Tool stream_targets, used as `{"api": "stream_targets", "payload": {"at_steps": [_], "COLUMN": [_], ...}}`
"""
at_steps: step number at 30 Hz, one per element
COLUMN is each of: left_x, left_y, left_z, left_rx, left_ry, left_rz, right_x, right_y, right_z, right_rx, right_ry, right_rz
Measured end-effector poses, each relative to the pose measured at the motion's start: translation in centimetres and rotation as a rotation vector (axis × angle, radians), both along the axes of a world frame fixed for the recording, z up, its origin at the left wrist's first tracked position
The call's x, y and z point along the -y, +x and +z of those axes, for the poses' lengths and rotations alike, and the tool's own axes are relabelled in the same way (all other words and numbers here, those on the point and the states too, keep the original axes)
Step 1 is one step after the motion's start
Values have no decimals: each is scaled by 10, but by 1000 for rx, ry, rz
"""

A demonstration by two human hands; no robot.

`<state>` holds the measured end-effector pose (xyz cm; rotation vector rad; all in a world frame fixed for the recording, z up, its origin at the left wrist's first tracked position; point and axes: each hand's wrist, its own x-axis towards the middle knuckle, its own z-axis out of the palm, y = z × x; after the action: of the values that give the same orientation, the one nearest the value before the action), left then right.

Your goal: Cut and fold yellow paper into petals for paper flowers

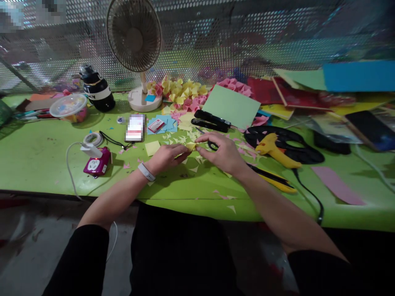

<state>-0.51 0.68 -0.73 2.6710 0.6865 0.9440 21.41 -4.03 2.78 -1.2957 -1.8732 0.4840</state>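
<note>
My left hand (168, 157) and my right hand (222, 153) meet over the green table (37, 152), both pinching a small folded piece of yellow paper (191, 145) between their fingertips. A white band sits on my left wrist. Small yellow and pink paper scraps lie scattered around and under my hands. A yellow square sheet (152, 148) lies just left of my left hand. Black scissors (211, 144) lie partly hidden behind my right hand.
A pile of folded yellow and pink paper pieces (182, 93) sits behind, beside a desk fan (135, 49). A yellow glue gun (276, 149), a black stapler (210, 120), a light green sheet (231, 107), blue squares (163, 123), a magenta power socket (96, 162) and a black bottle (98, 91) stand around.
</note>
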Motion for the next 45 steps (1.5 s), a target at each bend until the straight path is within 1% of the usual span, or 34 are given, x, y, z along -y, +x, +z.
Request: {"api": "stream_targets", "payload": {"at_steps": [5,9,11,13,16,19,22,24,27,29,31,33,35,38,45], "left_x": [0,-2,-2,-4,-6,-9,-11,-11,-8,-5,-3,-2,-1,-2,-4], "left_y": [-1,-3,-4,-6,-8,-9,-10,-9,-7,-5,-4,-3,-2,0,0], "left_z": [5,6,7,7,6,5,5,6,7,7,8,9,8,6,4], "left_rx": [-47,-38,-43,-41,-37,-50,-50,1,191,313,391,405,362,275,238], "left_ry": [79,163,225,286,351,399,408,385,284,137,-40,-197,-298,-329,-226], "left_rz": [-11,9,20,30,26,25,24,4,-19,-19,-1,29,57,83,128], "right_x": [1,2,-1,-6,-14,-17,-17,-16,-15,-16,-16,-16,-15,-13,-11], "right_y": [-1,4,10,16,20,19,15,14,13,13,12,11,8,5,3], "right_z": [1,7,8,5,-4,-11,-15,-16,-17,-18,-19,-20,-21,-19,-15], "right_rx": [-12,-101,-162,-210,-240,-266,-273,-267,-282,-294,-296,-295,-292,-256,-134], "right_ry": [26,18,24,8,-103,-203,-183,-125,-56,-33,-13,9,19,4,-12], "right_rz": [15,40,25,-9,-33,24,62,32,-24,-48,-59,-59,-49,-7,50]}}
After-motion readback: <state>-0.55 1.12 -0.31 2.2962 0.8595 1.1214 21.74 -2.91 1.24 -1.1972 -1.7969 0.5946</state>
